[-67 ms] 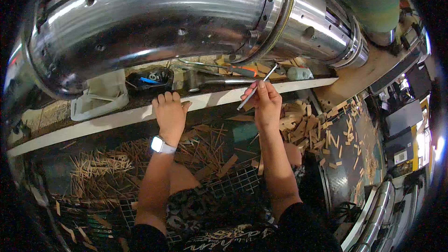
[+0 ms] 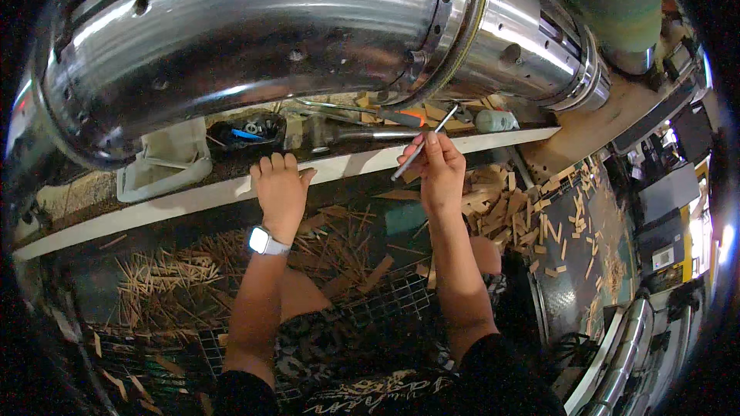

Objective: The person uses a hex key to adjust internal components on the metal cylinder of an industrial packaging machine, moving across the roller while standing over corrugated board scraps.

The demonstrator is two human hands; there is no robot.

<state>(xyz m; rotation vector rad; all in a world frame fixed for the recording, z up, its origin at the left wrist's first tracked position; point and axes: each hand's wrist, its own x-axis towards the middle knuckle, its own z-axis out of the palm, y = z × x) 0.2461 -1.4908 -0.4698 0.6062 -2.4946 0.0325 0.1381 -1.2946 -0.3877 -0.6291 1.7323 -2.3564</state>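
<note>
My right hand [image 2: 439, 163] pinches a thin grey metal rod [image 2: 425, 144] between thumb and fingers. The rod slants up to the right, in front of the ledge. My left hand [image 2: 281, 191], wrist in a pale watch strap, lies over the long whitish ledge [image 2: 362, 163], fingers bent on its edge and thumb apart. Just behind the ledge lie a hammer [image 2: 370, 134] and an orange-and-black-handled tool [image 2: 402, 118]. A dark tray [image 2: 266, 129] with small parts and a blue piece is beyond my left hand.
A large shiny metal cylinder [image 2: 231, 38] with holes spans the far side, above the ledge. A translucent plastic bin [image 2: 163, 177] stands at left, and a small bottle [image 2: 495, 120] at right. Cut wood or cardboard strips [image 2: 173, 270] and pieces [image 2: 501, 208] litter the floor and grating below.
The holes in the big cylinder appear slightly farther left and lower. Both hands and the rod look practically unmoved.
</note>
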